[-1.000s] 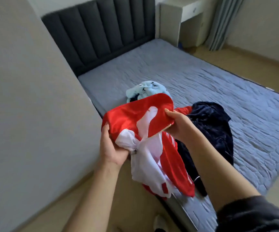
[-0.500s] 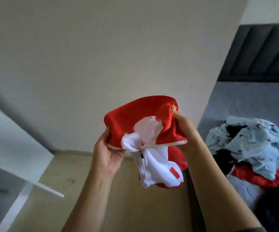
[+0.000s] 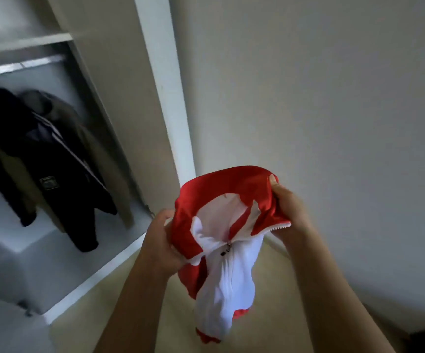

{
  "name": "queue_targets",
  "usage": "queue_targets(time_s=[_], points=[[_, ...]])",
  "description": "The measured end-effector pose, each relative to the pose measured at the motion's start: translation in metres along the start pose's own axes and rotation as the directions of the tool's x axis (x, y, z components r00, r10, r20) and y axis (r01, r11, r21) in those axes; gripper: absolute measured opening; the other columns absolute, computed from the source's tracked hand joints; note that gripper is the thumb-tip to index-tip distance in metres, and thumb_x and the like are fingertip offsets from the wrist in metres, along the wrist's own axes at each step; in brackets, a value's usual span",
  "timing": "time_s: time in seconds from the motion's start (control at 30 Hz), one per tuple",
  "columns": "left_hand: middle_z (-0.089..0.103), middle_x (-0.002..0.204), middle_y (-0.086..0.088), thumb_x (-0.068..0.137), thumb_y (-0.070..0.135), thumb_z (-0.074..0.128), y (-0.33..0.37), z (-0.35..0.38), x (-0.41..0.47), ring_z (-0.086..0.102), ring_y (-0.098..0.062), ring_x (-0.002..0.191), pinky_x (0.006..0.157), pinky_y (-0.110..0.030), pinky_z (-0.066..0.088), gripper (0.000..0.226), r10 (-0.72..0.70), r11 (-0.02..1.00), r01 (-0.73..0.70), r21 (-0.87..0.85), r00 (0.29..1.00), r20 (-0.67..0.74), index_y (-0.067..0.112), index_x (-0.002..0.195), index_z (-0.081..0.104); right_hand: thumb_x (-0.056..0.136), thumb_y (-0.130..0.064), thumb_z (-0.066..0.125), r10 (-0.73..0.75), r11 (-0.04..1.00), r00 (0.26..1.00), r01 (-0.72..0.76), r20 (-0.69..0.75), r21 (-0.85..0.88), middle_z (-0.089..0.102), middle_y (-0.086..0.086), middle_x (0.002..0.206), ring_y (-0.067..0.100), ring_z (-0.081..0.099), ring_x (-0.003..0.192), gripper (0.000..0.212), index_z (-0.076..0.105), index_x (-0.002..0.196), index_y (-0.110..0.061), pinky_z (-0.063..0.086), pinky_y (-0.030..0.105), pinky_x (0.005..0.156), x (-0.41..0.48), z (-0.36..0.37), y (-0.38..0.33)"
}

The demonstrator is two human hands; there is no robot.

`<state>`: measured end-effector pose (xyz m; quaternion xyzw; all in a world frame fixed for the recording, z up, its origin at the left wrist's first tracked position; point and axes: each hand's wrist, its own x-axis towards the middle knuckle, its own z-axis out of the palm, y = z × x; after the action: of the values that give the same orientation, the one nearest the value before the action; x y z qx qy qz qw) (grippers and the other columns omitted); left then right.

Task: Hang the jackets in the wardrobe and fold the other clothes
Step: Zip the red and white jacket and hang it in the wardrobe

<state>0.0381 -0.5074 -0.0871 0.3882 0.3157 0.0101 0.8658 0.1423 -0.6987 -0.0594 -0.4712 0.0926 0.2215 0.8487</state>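
while both hands hold the red & white jacket (image 3: 221, 197) up at lower centre of the frame, it isn't hung yet. left hand (image 3: 164, 240) grips the collar's left side w/ fingers curled round the cloth. right hand (image 3: 286, 212) pinches the collar's right edge, thumb on top. the zip (image 3: 228, 247) is part open at the neck and the body dangles over the floor (image 3: 180, 314).

the wardrobe (image 3: 119, 123) stands open at upper left, w/ a rail (image 3: 25, 63) and at least two garments hanging inside: a dark jacket (image 3: 61, 174) and a brownish coat (image 3: 94, 154) beside it. so some hanging looks done.

left to do, i'd judge: get this one onto a hanger (none visible in the hands), then up on the rail. folding: can't tell, no other clothes in view.
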Motion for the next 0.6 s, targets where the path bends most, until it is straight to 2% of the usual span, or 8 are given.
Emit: queue_targets(time_s=[0.07, 0.1, 0.23, 0.3, 0.4, 0.47, 0.53, 0.6], points=[[0.073, 0.099, -0.013, 0.082, 0.031, 0.065, 0.018, -0.028, 0.003, 0.072, -0.03, 0.082, 0.063, -0.042, 0.058, 0.042, -0.009, 0.999, 0.008, -0.045, 1.0, -0.02, 0.011, 0.118, 0.065, 0.101, -0.028, 0.042, 0.074, 0.996, 0.996, -0.07, 0.058, -0.06, 0.073, 0.015, 0.08, 0.022, 0.072, 0.071, 0.037, 0.065, 0.094, 0.0, 0.057, 0.031, 0.063, 0.019, 0.032, 0.022], [0.073, 0.102, -0.013, 0.079, 0.031, 0.068, 0.026, -0.041, 0.004, 0.072, -0.03, 0.084, 0.064, -0.042, 0.058, 0.042, -0.002, 0.997, -0.001, -0.074, 0.999, -0.041, 0.011, 0.116, 0.065, 0.101, -0.028, 0.043, 0.11, 0.991, 0.99, -0.103, 0.086, -0.084, 0.073, 0.016, 0.081, 0.024, 0.072, 0.071, 0.038, 0.066, 0.093, 0.001, 0.058, 0.03, 0.061, 0.028, 0.047, 0.033], [0.073, 0.103, -0.012, 0.077, 0.037, 0.068, 0.068, -0.095, 0.014, 0.072, -0.031, 0.087, 0.065, -0.041, 0.057, 0.042, 0.12, 0.978, -0.153, -0.145, 0.97, -0.212, 0.016, 0.113, 0.065, 0.099, -0.03, 0.048, 0.232, 0.959, 0.958, -0.195, 0.172, -0.208, 0.074, 0.015, 0.079, 0.023, 0.072, 0.067, 0.034, 0.066, 0.092, -0.003, 0.057, 0.029, 0.053, 0.072, 0.11, 0.072], [0.073, 0.102, -0.01, 0.084, 0.039, 0.065, 0.094, -0.123, 0.025, 0.07, -0.031, 0.091, 0.066, -0.041, 0.056, 0.038, 0.17, 0.956, -0.233, -0.178, 0.934, -0.314, 0.017, 0.116, 0.064, 0.096, -0.034, 0.052, 0.273, 0.918, 0.945, -0.201, 0.178, -0.341, 0.075, 0.011, 0.079, 0.022, 0.072, 0.067, 0.03, 0.066, 0.094, -0.007, 0.056, 0.028, 0.053, 0.098, 0.145, 0.092], [0.074, 0.099, -0.009, 0.091, 0.039, 0.059, 0.135, -0.164, 0.041, 0.068, -0.03, 0.094, 0.073, -0.043, 0.055, 0.034, 0.236, 0.907, -0.363, -0.212, 0.857, -0.458, 0.015, 0.116, 0.063, 0.091, -0.041, 0.06, 0.32, 0.818, 0.924, -0.158, 0.211, -0.553, 0.074, 0.011, 0.094, 0.027, 0.071, 0.084, 0.032, 0.066, 0.106, -0.013, 0.057, 0.035, 0.069, 0.141, 0.203, 0.127], [0.072, 0.106, -0.011, 0.093, 0.04, 0.055, 0.163, -0.188, 0.05, 0.066, -0.031, 0.097, 0.084, -0.046, 0.053, 0.037, 0.253, 0.881, -0.423, -0.213, 0.801, -0.542, 0.013, 0.118, 0.062, 0.094, -0.038, 0.057, 0.352, 0.781, 0.885, -0.096, 0.306, -0.618, 0.074, 0.01, 0.093, 0.026, 0.071, 0.083, 0.029, 0.066, 0.106, -0.013, 0.057, 0.034, 0.068, 0.164, 0.247, 0.147], [0.07, 0.11, -0.013, 0.094, 0.04, 0.054, 0.188, -0.212, 0.055, 0.065, -0.032, 0.101, 0.092, -0.048, 0.05, 0.04, 0.248, 0.856, -0.468, -0.22, 0.744, -0.62, 0.011, 0.119, 0.063, 0.096, -0.033, 0.054, 0.397, 0.736, 0.829, -0.032, 0.393, -0.676, 0.073, 0.013, 0.099, 0.027, 0.069, 0.09, 0.026, 0.067, 0.104, -0.012, 0.056, 0.039, 0.08, 0.187, 0.292, 0.166], [0.071, 0.106, -0.013, 0.094, 0.041, 0.053, 0.21, -0.238, 0.057, 0.067, -0.031, 0.096, 0.084, -0.047, 0.052, 0.037, 0.236, 0.826, -0.513, -0.235, 0.693, -0.681, 0.012, 0.113, 0.066, 0.097, -0.032, 0.053, 0.457, 0.662, 0.763, 0.052, 0.457, -0.748, 0.071, 0.013, 0.103, 0.027, 0.068, 0.096, 0.024, 0.066, 0.104, -0.013, 0.054, 0.041, 0.088, 0.206, 0.335, 0.183]])
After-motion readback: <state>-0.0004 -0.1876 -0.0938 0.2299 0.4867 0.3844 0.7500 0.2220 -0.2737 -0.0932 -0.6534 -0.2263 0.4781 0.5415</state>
